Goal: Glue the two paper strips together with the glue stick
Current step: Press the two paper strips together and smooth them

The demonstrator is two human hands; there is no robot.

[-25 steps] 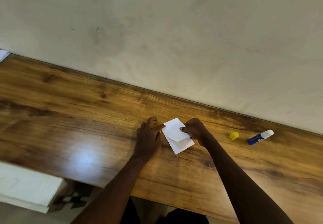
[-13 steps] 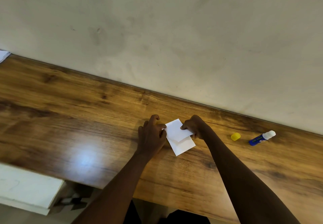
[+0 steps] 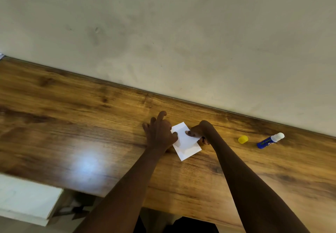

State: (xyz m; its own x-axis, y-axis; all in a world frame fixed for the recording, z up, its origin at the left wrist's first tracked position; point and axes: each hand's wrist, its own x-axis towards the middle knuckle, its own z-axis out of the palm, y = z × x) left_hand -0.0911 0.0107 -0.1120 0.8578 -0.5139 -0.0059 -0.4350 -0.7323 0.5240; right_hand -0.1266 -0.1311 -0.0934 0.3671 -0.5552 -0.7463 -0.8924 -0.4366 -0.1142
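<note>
White paper strips lie overlapped on the desk, the upper strip angled over the lower strip. Just left of them, the left grip rests with loose, spread fingers, its thumb pressing their left edge. The right grip pinches the upper strip's right edge. Well right of the strips lie the yellow cap and, beyond it, the uncapped glue stick. This looks like the joining step. Next, the pinched edge wants lowering squarely and pressing flat.
</note>
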